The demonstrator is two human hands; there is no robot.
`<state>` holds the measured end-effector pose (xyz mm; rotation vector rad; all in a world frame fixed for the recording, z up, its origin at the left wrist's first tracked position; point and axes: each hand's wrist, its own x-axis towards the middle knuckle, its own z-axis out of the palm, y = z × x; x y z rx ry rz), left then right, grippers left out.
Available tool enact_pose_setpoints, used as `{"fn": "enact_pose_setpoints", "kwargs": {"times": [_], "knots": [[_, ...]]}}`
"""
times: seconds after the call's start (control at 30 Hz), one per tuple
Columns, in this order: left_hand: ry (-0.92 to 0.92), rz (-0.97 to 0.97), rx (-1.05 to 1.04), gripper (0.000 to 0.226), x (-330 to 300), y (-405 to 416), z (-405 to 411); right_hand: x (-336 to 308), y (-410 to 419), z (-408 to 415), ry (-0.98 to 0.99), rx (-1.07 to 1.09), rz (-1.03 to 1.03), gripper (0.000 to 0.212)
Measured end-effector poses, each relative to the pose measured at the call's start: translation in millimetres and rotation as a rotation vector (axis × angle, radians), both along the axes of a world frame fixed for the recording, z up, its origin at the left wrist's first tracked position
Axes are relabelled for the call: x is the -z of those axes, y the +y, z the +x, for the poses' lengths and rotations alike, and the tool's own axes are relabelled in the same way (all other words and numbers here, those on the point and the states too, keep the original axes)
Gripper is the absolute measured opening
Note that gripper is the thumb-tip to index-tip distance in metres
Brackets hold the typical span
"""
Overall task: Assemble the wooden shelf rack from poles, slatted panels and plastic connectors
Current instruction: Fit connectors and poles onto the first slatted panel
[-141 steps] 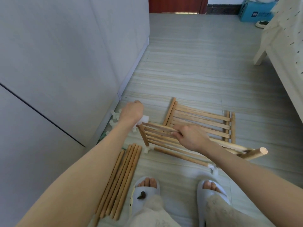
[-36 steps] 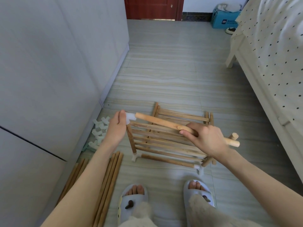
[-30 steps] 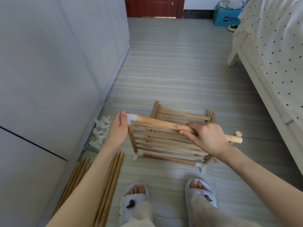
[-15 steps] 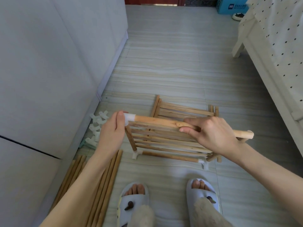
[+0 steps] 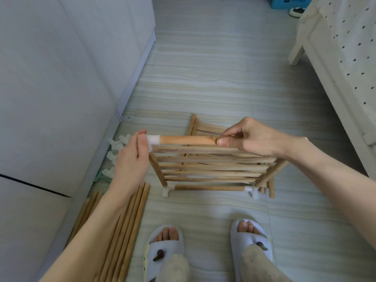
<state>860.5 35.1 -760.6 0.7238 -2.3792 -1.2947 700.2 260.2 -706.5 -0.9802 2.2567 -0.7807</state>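
Holding the top rail of a part-built rack, the right hand [image 5: 257, 139] pinches a round, light-brown wooden pole [image 5: 186, 140] between thumb and curled fingers near its middle, while the left hand [image 5: 132, 159], fingers straight and together, presses flat against the translucent white plastic corner connector [image 5: 153, 140] capping the pole's left end. The pole's long axis runs left to right across the view, level with and between the two hands, so any seating push acts along that axis from right toward left; its right end is hidden behind the right hand. The left hand is nearer the joint, the right nearer the free length. From the connector a second pole [image 5: 158, 169] slopes down to a white connector [image 5: 167, 191] on the pale striped floor [image 5: 223, 68], which a lower horizontal pole [image 5: 209, 187] links to another connector [image 5: 253, 191]. A slatted wooden panel [image 5: 211, 165] spans the frame below the held pole; another panel [image 5: 205, 126] lies flat behind. Loose poles [image 5: 126, 220] lie beside the left forearm, and spare connectors [image 5: 115, 151] sit against the grey cabinet [image 5: 61, 78]. Judged from this, the frame is at an early stage.
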Motion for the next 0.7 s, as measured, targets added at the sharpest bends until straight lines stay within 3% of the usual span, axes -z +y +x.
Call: {"fn": "enact_pose_setpoints", "kwargs": {"times": [0.07, 0.13, 0.23, 0.4, 0.5, 0.63, 0.7], "knots": [[-0.014, -0.016, 0.014, 0.046, 0.2, 0.8, -0.2, -0.7, 0.3, -4.5, -0.013, -0.002, -0.014, 0.017], [-0.024, -0.017, 0.01, 0.043, -0.7, 3.9, -0.7, -0.9, 0.8, -5.6, 0.062, 0.003, 0.031, 0.027], [-0.005, -0.016, -0.026, 0.039, -3.8, 13.4, -4.6, -0.1, 0.2, 3.2, 0.441, -0.02, 0.156, 0.042], [-0.022, 0.018, -0.096, 0.029, -8.8, 16.9, -23.7, 10.2, 1.4, 41.0, 1.009, 0.058, -0.282, 0.015], [-0.014, 0.034, -0.07, 0.023, -6.8, 13.5, -25.0, 29.6, -3.2, 69.6, 0.994, -0.132, -0.291, 0.016], [0.016, 0.115, -0.017, 0.026, -4.5, 7.0, -26.6, 54.6, -18.9, 71.3, 0.903, -0.193, 0.016, 0.05], [0.033, 0.158, 0.009, 0.027, -2.7, 2.4, -28.9, 61.9, -33.0, 61.2, 0.836, -0.148, 0.141, 0.056]]}}
